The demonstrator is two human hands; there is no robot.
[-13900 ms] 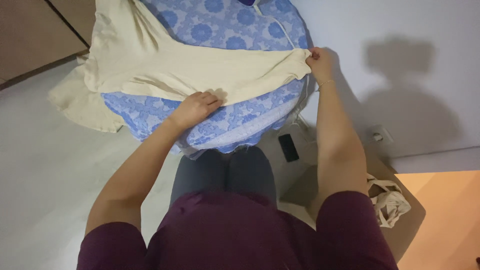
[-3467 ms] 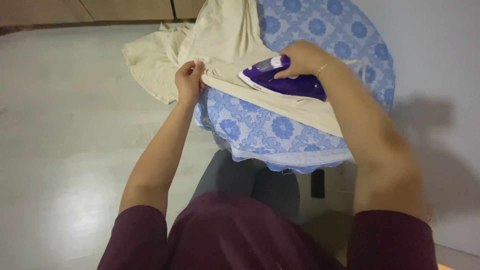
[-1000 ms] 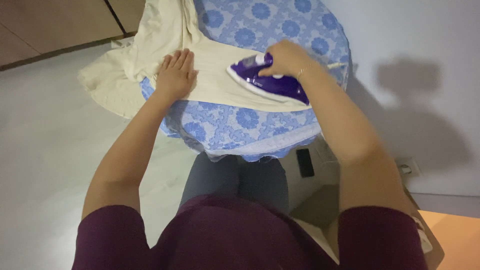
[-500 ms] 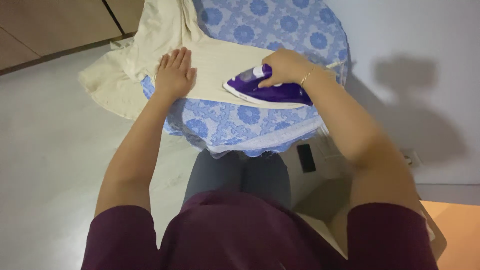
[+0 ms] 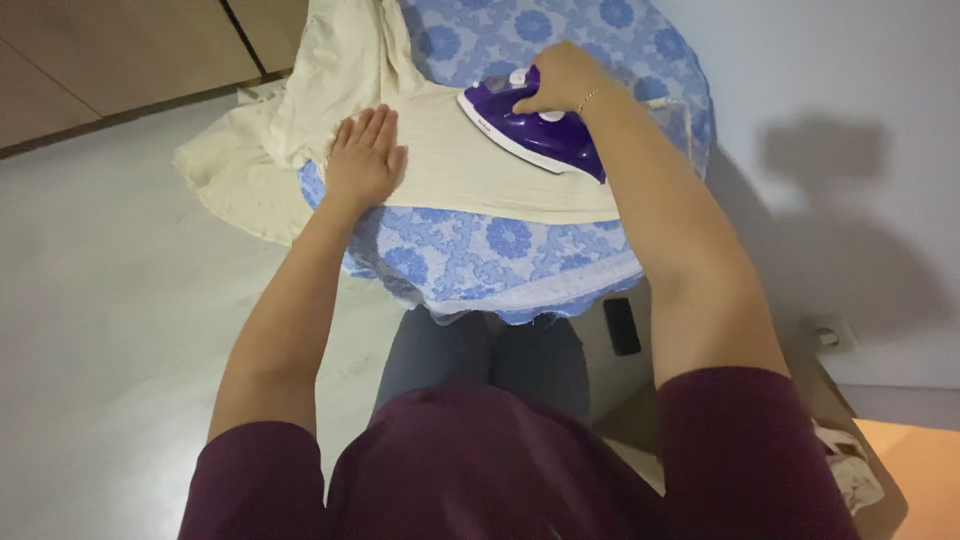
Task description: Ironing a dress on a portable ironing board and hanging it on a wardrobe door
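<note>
The purple iron (image 5: 535, 130) sits on the cream cloth (image 5: 470, 170) spread over the blue flowered ironing board (image 5: 500, 250). The right hand (image 5: 555, 80) is curled tight around the iron's handle. Left of the iron, the left hand (image 5: 362, 160) lies flat on the cloth, fingers stretched out together, gripping nothing.

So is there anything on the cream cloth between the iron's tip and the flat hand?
Nothing visible. The purple iron, held by the right hand, points toward the left hand, which lies flat on the cream cloth. Only smooth, bare cloth lies between them on the blue floral board.
</note>
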